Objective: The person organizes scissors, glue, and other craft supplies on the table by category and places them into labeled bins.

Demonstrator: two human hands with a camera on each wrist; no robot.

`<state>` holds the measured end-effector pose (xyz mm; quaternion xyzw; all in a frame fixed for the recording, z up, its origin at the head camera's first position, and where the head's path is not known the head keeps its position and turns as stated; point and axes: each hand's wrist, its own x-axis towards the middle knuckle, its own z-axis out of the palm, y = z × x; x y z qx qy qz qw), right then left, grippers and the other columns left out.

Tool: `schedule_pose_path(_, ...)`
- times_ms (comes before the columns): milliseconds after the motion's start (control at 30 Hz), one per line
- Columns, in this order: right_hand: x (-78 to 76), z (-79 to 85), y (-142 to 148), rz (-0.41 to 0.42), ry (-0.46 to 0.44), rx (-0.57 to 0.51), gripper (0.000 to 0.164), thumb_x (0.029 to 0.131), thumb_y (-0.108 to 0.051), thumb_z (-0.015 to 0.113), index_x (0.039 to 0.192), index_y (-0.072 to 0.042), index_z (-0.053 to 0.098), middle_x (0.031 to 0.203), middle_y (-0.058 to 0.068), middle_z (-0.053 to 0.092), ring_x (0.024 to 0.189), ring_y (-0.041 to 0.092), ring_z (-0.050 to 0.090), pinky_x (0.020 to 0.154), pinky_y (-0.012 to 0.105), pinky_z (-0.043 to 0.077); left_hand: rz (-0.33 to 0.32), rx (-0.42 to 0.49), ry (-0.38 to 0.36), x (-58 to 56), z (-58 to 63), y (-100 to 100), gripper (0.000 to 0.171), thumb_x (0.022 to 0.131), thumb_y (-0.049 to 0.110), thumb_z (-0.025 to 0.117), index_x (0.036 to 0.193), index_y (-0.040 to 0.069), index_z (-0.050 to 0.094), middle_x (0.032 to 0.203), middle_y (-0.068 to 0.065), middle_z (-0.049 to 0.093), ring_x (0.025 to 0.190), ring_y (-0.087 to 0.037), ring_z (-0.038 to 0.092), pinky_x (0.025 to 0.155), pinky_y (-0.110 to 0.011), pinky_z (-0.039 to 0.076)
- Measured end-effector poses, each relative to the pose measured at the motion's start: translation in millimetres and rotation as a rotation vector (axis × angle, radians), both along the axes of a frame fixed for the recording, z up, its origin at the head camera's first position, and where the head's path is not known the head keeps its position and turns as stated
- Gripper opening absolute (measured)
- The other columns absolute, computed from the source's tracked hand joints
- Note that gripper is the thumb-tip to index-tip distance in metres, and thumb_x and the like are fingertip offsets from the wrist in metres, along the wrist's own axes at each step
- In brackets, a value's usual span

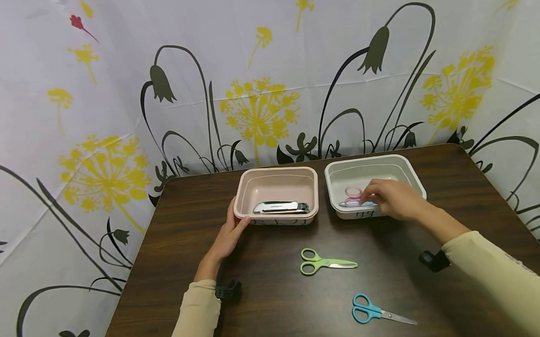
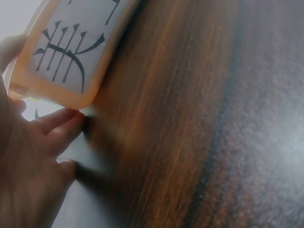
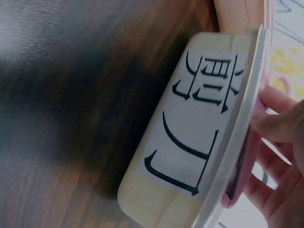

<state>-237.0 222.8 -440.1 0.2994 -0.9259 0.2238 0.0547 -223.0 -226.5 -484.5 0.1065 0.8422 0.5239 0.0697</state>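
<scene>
My left hand [image 1: 226, 235] grips the near left corner of a pink plastic bin [image 1: 238, 202], thumb at the front rim and fingers along its end. Inside that bin lies a utility knife [image 1: 281, 207] with a pale body. Over the front rim of a grey-white bin [image 1: 331, 186] reaches my right hand [image 1: 398, 198], pinching pink scissors [image 1: 353, 191] with a light blue part along the blades. In the right wrist view, a pink and dark edge of the scissors [image 3: 241, 175] shows between rim and fingers. The scissors' far end is hidden behind the hand.
Green scissors [image 1: 315, 261] lie on the dark wooden table [image 1: 265, 297] in front of the bins. Blue-handled scissors [image 1: 369, 311] lie nearer me, to the right. Both bins carry character labels [image 3: 190, 128] on their fronts. A flowered curtain [image 1: 257, 50] hangs behind the table.
</scene>
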Motion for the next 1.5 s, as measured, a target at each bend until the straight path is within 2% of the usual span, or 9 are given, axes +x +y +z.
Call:
schedule_pose_path(100, -9.6, -1.6, 2, 0.020, -0.128, -0.036, 0.029, 0.085, 0.009, 0.062, 0.090, -0.016, 0.076, 0.090, -0.005, 0.069, 0.078, 0.015, 0.058, 0.069, 0.036, 0.046, 0.002, 0.000, 0.002, -0.1, -0.1, 0, 0.075, 0.102, 0.020, 0.054, 0.157, 0.009, 0.005, 0.156, -0.025, 0.024, 0.140, -0.037, 0.031, 0.110, -0.052, 0.028)
schedule_pose_path(233, -21.8, -3.9, 7, 0.027, -0.307, -0.079, 0.029, 0.083, 0.012, 0.058, 0.091, -0.009, 0.077, 0.088, 0.001, 0.071, 0.073, 0.016, 0.054, 0.064, 0.031, 0.043, -0.004, 0.002, 0.009, -0.3, -0.1, 0, 0.074, 0.102, 0.020, 0.054, 0.157, 0.008, 0.005, 0.156, -0.026, 0.023, 0.140, -0.038, 0.031, 0.110, -0.052, 0.028)
schedule_pose_path(367, -31.5, -8.5, 11, 0.026, -0.411, -0.067, 0.025, 0.083, 0.010, 0.062, 0.095, -0.006, 0.077, 0.090, 0.005, 0.072, 0.074, 0.016, 0.057, 0.064, 0.030, 0.045, -0.008, 0.007, 0.010, -0.1, -0.2, 0, 0.075, 0.102, 0.020, 0.054, 0.157, 0.008, 0.005, 0.156, -0.026, 0.023, 0.140, -0.038, 0.031, 0.110, -0.052, 0.028)
schedule_pose_path(500, -37.1, -13.7, 12, 0.015, -0.420, -0.057, 0.023, 0.084, 0.008, 0.064, 0.096, -0.006, 0.078, 0.092, 0.006, 0.073, 0.079, 0.017, 0.061, 0.070, 0.033, 0.048, -0.005, 0.011, 0.011, 0.3, -0.2, 0, 0.075, 0.102, 0.020, 0.054, 0.157, 0.008, 0.005, 0.156, -0.026, 0.024, 0.140, -0.038, 0.031, 0.110, -0.052, 0.028)
schedule_pose_path(733, -39.4, -19.0, 10, -0.066, -0.431, -0.069, 0.023, 0.079, 0.006, 0.066, 0.093, -0.006, 0.079, 0.090, 0.006, 0.074, 0.074, 0.016, 0.054, 0.065, 0.032, 0.043, -0.003, 0.013, 0.006, -0.5, -0.2, 0, 0.074, 0.102, 0.019, 0.054, 0.157, 0.009, 0.006, 0.156, -0.026, 0.024, 0.140, -0.038, 0.031, 0.110, -0.052, 0.027)
schedule_pose_path(867, -41.2, -19.9, 7, -0.097, -0.467, -0.060, 0.018, 0.082, 0.002, 0.067, 0.094, -0.004, 0.078, 0.088, 0.006, 0.073, 0.076, 0.016, 0.055, 0.068, 0.032, 0.043, 0.001, 0.008, 0.008, -0.7, -0.4, 0, 0.074, 0.102, 0.020, 0.054, 0.157, 0.009, 0.006, 0.155, -0.026, 0.025, 0.140, -0.038, 0.032, 0.110, -0.052, 0.028)
schedule_pose_path(967, -42.2, -19.6, 6, -0.090, -0.492, -0.065, 0.014, 0.084, -0.002, 0.068, 0.094, -0.001, 0.077, 0.084, 0.006, 0.072, 0.075, 0.015, 0.056, 0.068, 0.032, 0.044, -0.006, 0.015, 0.008, -0.8, -0.6, 0, 0.074, 0.102, 0.019, 0.054, 0.157, 0.009, 0.006, 0.154, -0.028, 0.027, 0.139, -0.039, 0.033, 0.109, -0.052, 0.029)
schedule_pose_path(1267, -44.5, -21.7, 4, -0.115, -0.527, -0.078, 0.015, 0.090, -0.006, 0.063, 0.094, 0.000, 0.075, 0.078, 0.001, 0.067, 0.070, 0.013, 0.050, 0.065, 0.031, 0.040, -0.004, 0.009, 0.010, 0.2, -0.7, 0, 0.074, 0.102, 0.019, 0.054, 0.157, 0.008, 0.006, 0.156, -0.026, 0.024, 0.140, -0.038, 0.031, 0.110, -0.052, 0.027)
schedule_pose_path(1500, -44.4, -20.6, 3, -0.129, -0.535, -0.059, 0.017, 0.092, -0.009, 0.062, 0.095, 0.000, 0.075, 0.076, 0.002, 0.066, 0.068, 0.013, 0.050, 0.063, 0.031, 0.039, -0.002, 0.004, 0.002, 0.0, 0.2, 0, 0.074, 0.102, 0.020, 0.054, 0.157, 0.009, 0.006, 0.156, -0.026, 0.024, 0.140, -0.037, 0.031, 0.110, -0.052, 0.027)
